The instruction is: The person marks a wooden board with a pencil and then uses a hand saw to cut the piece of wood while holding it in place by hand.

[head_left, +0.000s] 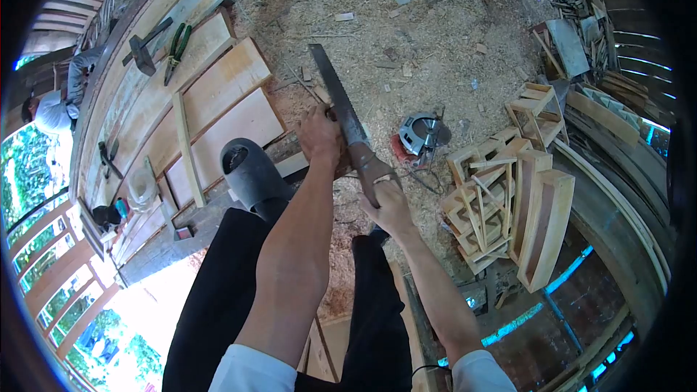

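Observation:
My right hand (390,203) is wrapped around the wooden handle of a handsaw (335,86). The saw's long dark blade points away from me, its teeth along the right side. Just left of the blade, my left hand (319,131) grips a piece of wood (293,165) near the bench edge, its fingers partly hidden. A foot in a dark grey slip-on shoe (250,170) rests on that wood beside my left forearm. Whether the blade touches the wood is hard to see.
On the bench at left lie boards (225,131), a hammer (144,54), pliers (176,52) and a clear container (141,187). A circular saw (422,134) stands on the sawdust-covered floor. Wooden frames (483,207) are stacked right. Another person (54,109) is at far left.

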`<state>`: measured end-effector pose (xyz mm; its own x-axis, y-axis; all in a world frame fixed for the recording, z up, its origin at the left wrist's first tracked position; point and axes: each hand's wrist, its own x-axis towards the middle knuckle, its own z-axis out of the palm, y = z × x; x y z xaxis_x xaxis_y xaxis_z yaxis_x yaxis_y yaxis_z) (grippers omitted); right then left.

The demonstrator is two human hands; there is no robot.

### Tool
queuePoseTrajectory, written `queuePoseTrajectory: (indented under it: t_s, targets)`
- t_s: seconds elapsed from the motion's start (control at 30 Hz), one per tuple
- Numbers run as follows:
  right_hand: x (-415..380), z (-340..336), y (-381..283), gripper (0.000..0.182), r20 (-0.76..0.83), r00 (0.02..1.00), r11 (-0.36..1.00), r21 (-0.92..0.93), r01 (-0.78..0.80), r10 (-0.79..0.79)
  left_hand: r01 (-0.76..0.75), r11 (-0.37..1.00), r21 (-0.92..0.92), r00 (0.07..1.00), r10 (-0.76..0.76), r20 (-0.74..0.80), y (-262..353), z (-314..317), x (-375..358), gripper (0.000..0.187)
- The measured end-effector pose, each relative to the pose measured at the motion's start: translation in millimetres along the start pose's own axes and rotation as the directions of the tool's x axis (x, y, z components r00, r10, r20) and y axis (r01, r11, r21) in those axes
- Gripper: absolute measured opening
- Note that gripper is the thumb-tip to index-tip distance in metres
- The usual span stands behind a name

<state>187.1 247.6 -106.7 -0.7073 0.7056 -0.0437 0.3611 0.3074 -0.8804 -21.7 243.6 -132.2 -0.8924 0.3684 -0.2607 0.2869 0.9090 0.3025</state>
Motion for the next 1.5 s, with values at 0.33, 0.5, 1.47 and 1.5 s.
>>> queuePoseTrajectory:
  t_s: [0.33, 0.5, 1.47, 1.5]
  targets:
    - [4.2, -72.9, -114.8, 0.044, 0.049, 0.871, 0.683, 0.6, -0.416, 0.488, -0.015, 1.0, 0.008, 1.0, 0.015, -0.004, 6.6, -12.3, 0.0, 0.036]
    - [0.3, -115.9, -140.4, 0.049, 0.149, 0.807, 0.773, 0.234, -0.59, 0.572, -0.035, 0.999, -0.008, 0.999, 0.035, 0.0, 8.8, -15.2, 1.7, 0.036]
    - [24.5, -102.3, -169.2, 0.05, 0.183, 0.722, 0.741, -0.062, -0.669, 0.667, -0.038, 0.999, -0.021, 0.999, 0.037, -0.036, 6.8, -8.1, 0.8, 0.029]
    - [25.9, -102.8, -172.1, 0.05, 0.18, 0.725, 0.744, -0.076, -0.664, 0.665, -0.033, 0.999, -0.022, 0.999, 0.033, -0.035, 7.2, -8.8, 1.3, 0.029]
